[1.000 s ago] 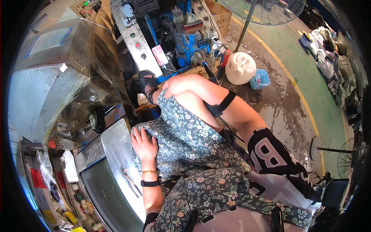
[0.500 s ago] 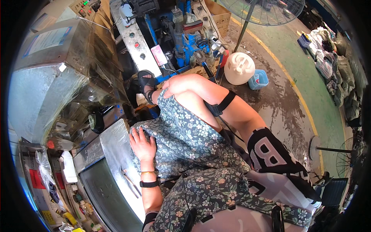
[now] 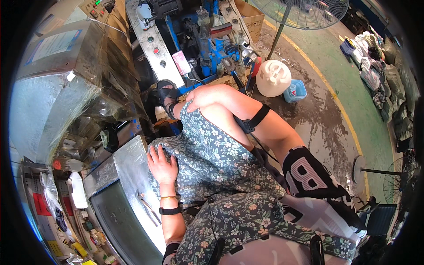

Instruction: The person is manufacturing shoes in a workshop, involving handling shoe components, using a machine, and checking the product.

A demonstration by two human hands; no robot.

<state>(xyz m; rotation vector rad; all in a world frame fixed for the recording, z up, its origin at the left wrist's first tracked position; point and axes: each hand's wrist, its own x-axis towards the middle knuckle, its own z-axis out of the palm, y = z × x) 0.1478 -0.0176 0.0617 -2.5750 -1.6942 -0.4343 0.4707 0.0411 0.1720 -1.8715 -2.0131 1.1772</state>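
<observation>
My left hand (image 3: 162,168) lies open, palm down, on the dark floral apron (image 3: 221,154) over my lap. Its fingers are slightly spread and hold nothing. My right hand (image 3: 202,96) rests over my bare knee, close to the apron's hem, with its fingers drooping down and only partly visible; no object shows in it. Each wrist wears a black strap. Beside my left forearm, a pair of tweezers or similar thin metal tool (image 3: 149,208) lies on a shiny metal plate (image 3: 128,161). My sandalled foot (image 3: 166,95) is by the machine base.
Ahead stands a blue machine (image 3: 214,53) with a panel of buttons (image 3: 155,51). Right of it are a white plastic jug (image 3: 274,78), a blue basket (image 3: 295,91) and a standing fan (image 3: 300,11). A plastic-wrapped metal cabinet (image 3: 48,92) stands left; sacks (image 3: 371,66) line the far right.
</observation>
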